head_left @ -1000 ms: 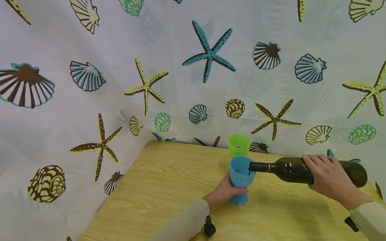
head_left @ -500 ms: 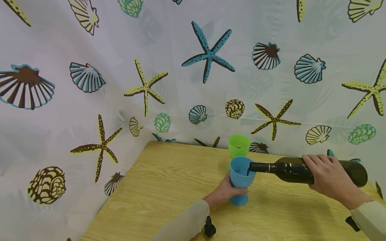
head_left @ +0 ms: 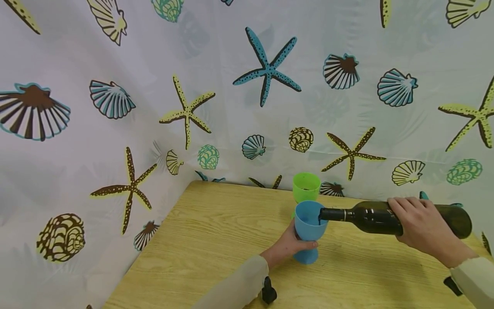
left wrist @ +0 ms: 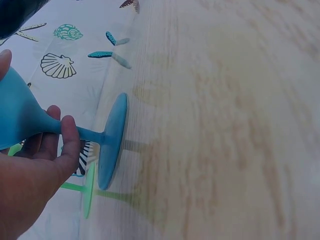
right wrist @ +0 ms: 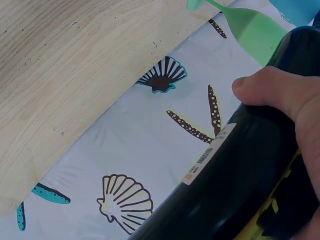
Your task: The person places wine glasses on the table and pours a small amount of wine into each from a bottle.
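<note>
My left hand [head_left: 289,245] grips a blue plastic goblet [head_left: 310,227] around its stem and lower bowl. The goblet is upright; in the left wrist view its round foot [left wrist: 114,140] is close to the table, though contact is hard to tell. With my right hand [head_left: 422,225] I hold a dark glass wine bottle [head_left: 372,216] by its body, nearly level. The bottle's mouth is over the goblet's rim, and a thin dark stream runs down into the bowl. In the right wrist view my thumb lies across the bottle [right wrist: 240,155], which bears a small white sticker.
A green goblet [head_left: 306,186] stands directly behind the blue one, partly hidden by it, with something dark inside. The wood-grain table [head_left: 216,223] ends at a white curtain [head_left: 224,124] printed with seashells and starfish, behind and to the left.
Both hands, the blue goblet and the bottle keep almost the same places. The dark stream falls in all frames, its shape shifting slightly.
</note>
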The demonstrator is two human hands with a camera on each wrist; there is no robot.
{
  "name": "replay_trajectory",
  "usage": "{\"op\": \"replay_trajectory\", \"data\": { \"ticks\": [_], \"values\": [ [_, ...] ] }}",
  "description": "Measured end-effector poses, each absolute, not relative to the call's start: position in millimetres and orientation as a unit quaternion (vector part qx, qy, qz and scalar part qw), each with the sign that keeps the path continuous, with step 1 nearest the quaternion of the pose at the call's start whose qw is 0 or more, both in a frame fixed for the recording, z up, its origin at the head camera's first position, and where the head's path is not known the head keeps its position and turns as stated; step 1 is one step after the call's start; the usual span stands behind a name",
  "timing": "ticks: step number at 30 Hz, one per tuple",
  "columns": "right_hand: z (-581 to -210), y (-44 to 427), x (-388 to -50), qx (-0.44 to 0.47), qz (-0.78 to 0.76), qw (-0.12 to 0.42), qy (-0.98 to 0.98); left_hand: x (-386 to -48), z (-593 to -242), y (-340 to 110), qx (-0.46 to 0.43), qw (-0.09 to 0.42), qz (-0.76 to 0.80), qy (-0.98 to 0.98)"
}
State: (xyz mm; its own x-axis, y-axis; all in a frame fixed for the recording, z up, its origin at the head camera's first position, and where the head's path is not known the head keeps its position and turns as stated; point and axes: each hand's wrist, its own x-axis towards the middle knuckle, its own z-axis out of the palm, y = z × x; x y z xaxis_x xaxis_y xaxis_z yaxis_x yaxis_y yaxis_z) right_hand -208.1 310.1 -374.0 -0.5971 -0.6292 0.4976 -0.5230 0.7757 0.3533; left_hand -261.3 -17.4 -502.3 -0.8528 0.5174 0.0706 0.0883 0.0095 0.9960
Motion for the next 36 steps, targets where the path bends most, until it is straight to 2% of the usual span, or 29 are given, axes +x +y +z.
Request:
{"op": "replay_trajectory", "data": {
  "ticks": [36],
  "values": [
    [-372.6,311.6,-208.0,0.324,-0.095,0.301,-0.892,-260.9,-501.6,-18.9,0.236,0.166,0.675,0.679]
  ]
}}
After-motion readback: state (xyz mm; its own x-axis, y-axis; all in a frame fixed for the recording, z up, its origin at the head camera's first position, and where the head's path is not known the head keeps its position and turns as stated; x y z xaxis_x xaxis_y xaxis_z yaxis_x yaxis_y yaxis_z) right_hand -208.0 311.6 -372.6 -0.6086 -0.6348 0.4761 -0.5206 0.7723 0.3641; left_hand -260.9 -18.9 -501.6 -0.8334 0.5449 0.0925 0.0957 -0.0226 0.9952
